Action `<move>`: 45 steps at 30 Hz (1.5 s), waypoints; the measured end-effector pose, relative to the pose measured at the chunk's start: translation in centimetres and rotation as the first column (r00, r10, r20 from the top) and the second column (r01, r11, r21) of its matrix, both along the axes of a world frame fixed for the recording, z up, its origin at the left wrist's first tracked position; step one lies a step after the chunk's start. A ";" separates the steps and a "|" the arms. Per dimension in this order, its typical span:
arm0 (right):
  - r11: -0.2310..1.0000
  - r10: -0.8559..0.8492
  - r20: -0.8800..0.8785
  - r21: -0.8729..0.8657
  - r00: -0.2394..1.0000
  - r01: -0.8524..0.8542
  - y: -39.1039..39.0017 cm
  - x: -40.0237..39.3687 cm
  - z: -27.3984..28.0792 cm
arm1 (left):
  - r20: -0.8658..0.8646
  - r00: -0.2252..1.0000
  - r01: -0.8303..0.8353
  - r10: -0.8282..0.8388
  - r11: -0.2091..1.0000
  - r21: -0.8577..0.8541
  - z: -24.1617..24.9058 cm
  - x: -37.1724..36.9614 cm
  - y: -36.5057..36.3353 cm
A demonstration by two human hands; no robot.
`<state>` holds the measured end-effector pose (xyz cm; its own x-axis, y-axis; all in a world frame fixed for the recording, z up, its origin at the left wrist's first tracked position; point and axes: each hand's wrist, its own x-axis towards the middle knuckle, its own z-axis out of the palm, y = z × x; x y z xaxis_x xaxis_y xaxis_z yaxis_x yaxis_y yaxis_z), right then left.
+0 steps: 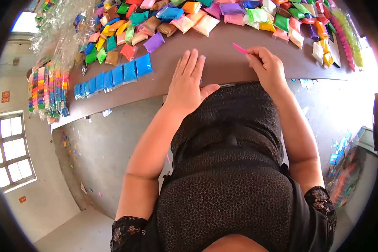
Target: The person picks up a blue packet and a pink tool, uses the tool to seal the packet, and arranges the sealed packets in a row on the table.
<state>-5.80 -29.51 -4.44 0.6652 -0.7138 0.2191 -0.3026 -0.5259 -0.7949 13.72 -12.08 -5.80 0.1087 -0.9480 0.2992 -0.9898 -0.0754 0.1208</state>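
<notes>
My left hand [187,84] lies flat near the table's front edge, fingers stretched out and thumb pointing right. Bits of blue show at its edge, so something blue is mostly hidden under it. Between the thumb and fingers of my right hand [268,67] is a thin pink plastic stick [240,48], its tip pointing up and left over the table. Left of my left hand, a row of blue packets [117,76] runs along the front of the table, side by side.
Loose packets in many colours [185,23] are heaped across the back of the brown table [222,54]. Strips of multicoloured packets [48,90] and clear plastic wrapping [63,33] stand at the left end. Pink and yellow-green strips [346,38] lie at the right end.
</notes>
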 end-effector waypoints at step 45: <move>0.962 -0.115 -0.040 -0.252 0.993 0.102 -2.3 -0.2 -1.7 | -0.118 0.981 -0.160 0.156 0.987 -0.028 1.9 -2.7 4.2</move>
